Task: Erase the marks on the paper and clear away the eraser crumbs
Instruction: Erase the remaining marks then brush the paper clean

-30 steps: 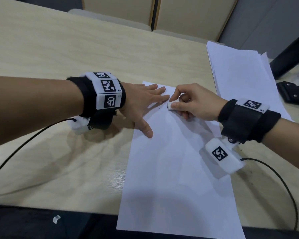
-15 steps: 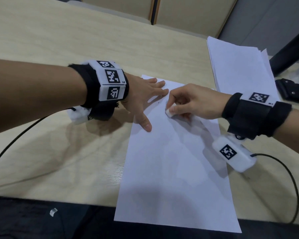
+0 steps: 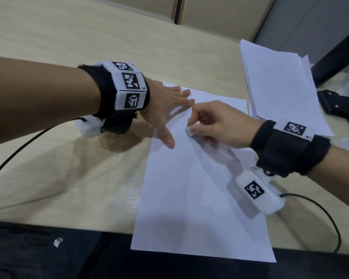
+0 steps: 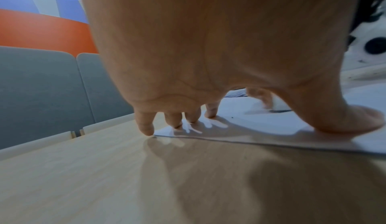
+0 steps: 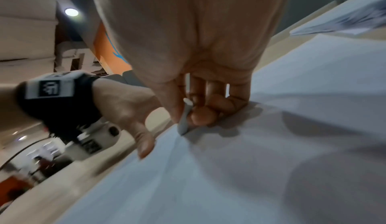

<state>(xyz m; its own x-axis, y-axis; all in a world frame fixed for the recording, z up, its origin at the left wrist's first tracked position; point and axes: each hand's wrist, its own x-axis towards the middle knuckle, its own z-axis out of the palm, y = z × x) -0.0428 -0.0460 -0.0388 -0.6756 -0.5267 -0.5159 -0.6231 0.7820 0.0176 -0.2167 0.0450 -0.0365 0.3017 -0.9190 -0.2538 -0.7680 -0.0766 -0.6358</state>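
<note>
Here the right hand pinches a white eraser against the paper sheet on the wooden table, while the left hand presses flat, fingers spread, on the sheet's far-left corner.

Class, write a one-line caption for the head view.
Left hand steadies paper; right hand rubs eraser.

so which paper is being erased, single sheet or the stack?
The single sheet: left hand pins it, right hand rubs the eraser on it. The stack lies untouched.
</note>
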